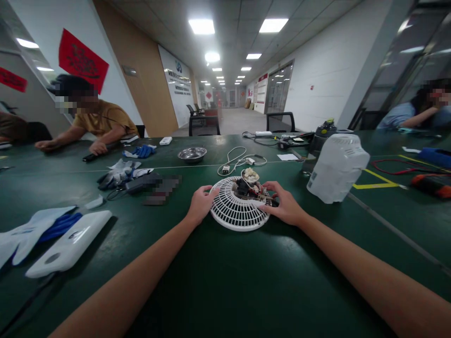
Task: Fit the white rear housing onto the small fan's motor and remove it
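On the green table point(225, 281), the white fan grille point(234, 213) is held flat and steady, its 2 opposite edges clamped by the curled fingers of left hand point(201, 203) and right hand point(286, 207).

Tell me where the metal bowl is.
In the head view, the metal bowl sits left of centre on the table, beyond the left hand, beside the white cable.

Green table point(218, 291), white walls point(317, 89), ceiling light panels point(201, 26), black chairs point(204, 123)
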Tool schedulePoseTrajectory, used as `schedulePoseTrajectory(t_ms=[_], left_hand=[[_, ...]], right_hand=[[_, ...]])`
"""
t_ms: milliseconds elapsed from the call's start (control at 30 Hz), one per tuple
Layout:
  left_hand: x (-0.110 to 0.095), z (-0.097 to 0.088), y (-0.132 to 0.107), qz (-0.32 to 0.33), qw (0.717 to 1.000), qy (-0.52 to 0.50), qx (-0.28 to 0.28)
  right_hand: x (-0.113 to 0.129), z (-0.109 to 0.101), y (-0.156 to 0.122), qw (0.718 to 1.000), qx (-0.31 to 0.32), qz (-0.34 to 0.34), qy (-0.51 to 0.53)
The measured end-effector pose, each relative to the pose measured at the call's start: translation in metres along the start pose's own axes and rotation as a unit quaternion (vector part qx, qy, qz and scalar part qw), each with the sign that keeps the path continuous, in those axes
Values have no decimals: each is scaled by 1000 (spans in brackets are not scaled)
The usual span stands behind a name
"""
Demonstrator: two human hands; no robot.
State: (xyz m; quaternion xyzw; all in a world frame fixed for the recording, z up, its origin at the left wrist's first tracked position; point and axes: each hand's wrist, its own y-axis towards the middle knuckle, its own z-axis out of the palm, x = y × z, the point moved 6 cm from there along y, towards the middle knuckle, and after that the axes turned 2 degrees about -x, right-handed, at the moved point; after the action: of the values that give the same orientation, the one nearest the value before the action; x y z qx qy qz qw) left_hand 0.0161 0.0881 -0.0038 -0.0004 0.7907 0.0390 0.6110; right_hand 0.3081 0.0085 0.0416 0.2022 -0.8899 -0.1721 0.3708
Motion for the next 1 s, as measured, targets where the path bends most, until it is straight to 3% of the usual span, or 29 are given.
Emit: schedulePoseTrajectory(t_ms=[133, 200, 300, 400, 467, 533, 667, 833, 1000], left_hand=[[3, -3, -10, -21, 999, 10, -26], [2, -6, -13, -14, 998, 47, -32], [0, -9, -15, -15, 996, 81, -41], [-1, -9, -15, -9, 995, 92, -30], [-1, -8, -14, -2, 995, 96, -17], [-1, -8, -14, 7, 995, 94, -10], [-1, -8, -14, 12, 996, 90, -1], [-4, -8, -14, 17, 996, 89, -5], [-7, -7, -15, 30, 996, 85, -12]], right_hand=[[11, -1, -4, 999, 18, -27, -9], [18, -15, -4, 996, -13, -57, -69], [21, -70, -5, 957, -199, -65, -199], [10, -140, -19, 858, -431, 5, -279], [-8, -171, -27, 815, -493, 64, -297], [-31, -189, -29, 813, -490, 114, -291], [-62, -198, -30, 849, -451, 102, -255], [-72, -203, -41, 833, -486, 72, -254], [-79, -209, -42, 830, -488, 88, -254]])
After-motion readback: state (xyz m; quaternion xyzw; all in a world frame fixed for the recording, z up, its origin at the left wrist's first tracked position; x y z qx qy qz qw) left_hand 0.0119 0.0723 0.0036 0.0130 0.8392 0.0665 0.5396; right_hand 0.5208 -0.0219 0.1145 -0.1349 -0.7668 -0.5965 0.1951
